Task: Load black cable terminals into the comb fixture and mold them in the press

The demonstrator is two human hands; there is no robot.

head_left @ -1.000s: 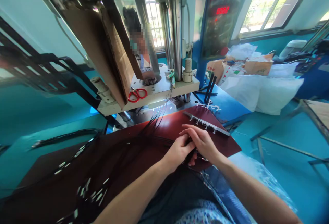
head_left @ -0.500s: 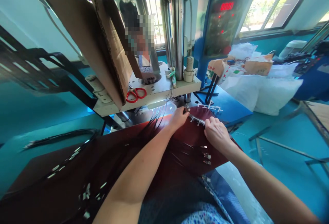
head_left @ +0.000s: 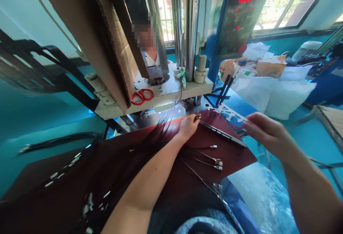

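Observation:
My left hand is closed around small metal-ended pieces at the far edge of the dark red board. A narrow slotted metal bar lies slantwise across the board, its left end beside my left fingers. Over the board's right edge, my right hand is blurred, its fingers pinched on a white branched plastic strip. Several thin black cables with metal connectors spread over the board, nearer to me than the bar.
Beyond the board stands a press with a cream plate, where red-handled scissors lie. A digital control panel is at right. White sacks are piled behind. More cables lie at left. A person stands behind the press.
My right hand has moved right and away from the bar, with the white strip at its fingers. The slotted bar now shows bare on the board. My left hand has barely moved.

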